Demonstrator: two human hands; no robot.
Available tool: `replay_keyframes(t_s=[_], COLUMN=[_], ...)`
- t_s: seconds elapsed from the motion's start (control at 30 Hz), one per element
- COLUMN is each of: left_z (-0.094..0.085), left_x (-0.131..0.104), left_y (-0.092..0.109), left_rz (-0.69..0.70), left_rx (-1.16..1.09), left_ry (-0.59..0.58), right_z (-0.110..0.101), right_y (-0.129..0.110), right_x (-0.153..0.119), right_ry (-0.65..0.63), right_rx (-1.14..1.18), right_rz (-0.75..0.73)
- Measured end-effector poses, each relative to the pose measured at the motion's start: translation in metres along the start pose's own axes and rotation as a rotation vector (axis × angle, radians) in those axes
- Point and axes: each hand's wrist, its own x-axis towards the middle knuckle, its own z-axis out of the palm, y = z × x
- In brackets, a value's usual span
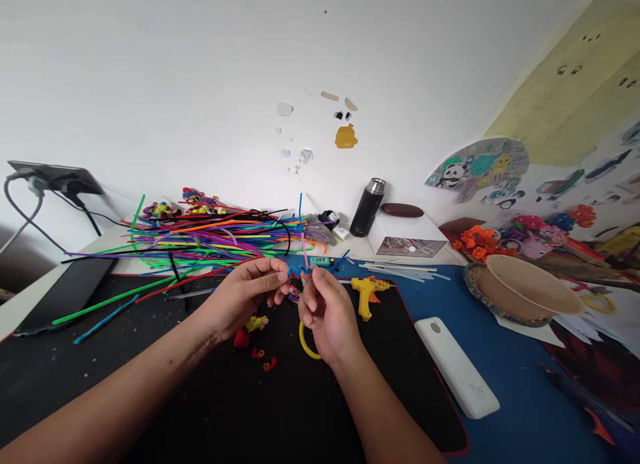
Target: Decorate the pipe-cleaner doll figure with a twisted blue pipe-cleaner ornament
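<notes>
Between my two hands, over the black mat, runs a short blue pipe cleaner bent into waves. My left hand pinches its left end with thumb and forefinger. At the other end, my right hand grips it, fingers curled in. A pink straight piece and a blue upright stem rise just above the right fingertips; whether they join the held piece I cannot tell. Below the hands lie small red curled pieces, a yellow fuzzy piece and a yellow ring, partly hidden by my right hand.
A heap of coloured pipe cleaners lies along the wall. To the right are a yellow glue gun, glue sticks, a white power bank and a beige bowl. Behind stand a black flask and a white box.
</notes>
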Motion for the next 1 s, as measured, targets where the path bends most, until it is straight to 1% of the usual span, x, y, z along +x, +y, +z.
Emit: replay_keyframes(t_s=[0.17,0.33,0.6,0.73,1.0], left_z=[0.004,0.0071,0.0004,0.0002,0.0022], left_x=[-0.0005,-0.0003,0.0017,0.0019,0.0009], left_y=[0.0024,0.0049,0.0015,0.0008,0.0017], left_rz=[-0.008,-0.001,0.022,0.019,0.021], left_rx=[0.013,0.007,-0.009,-0.019,0.02], left_ry=[0.002,0.014,0.034,0.039,0.035], right_z=[-0.0004,-0.001,-0.0023,-0.0021,-0.0007], right_y=[-0.0003,-0.001,-0.0005,-0.002,-0.0032], right_x=[0.0,0.0007,0.0023,0.0019,0.0001], right_ry=[-0.005,0.031,0.081,0.095,0.048], right_rx=[0.006,0.003,-0.019,-0.012,-0.035], right_rz=[0.008,0.008,-0.025,-0.024,-0.025])
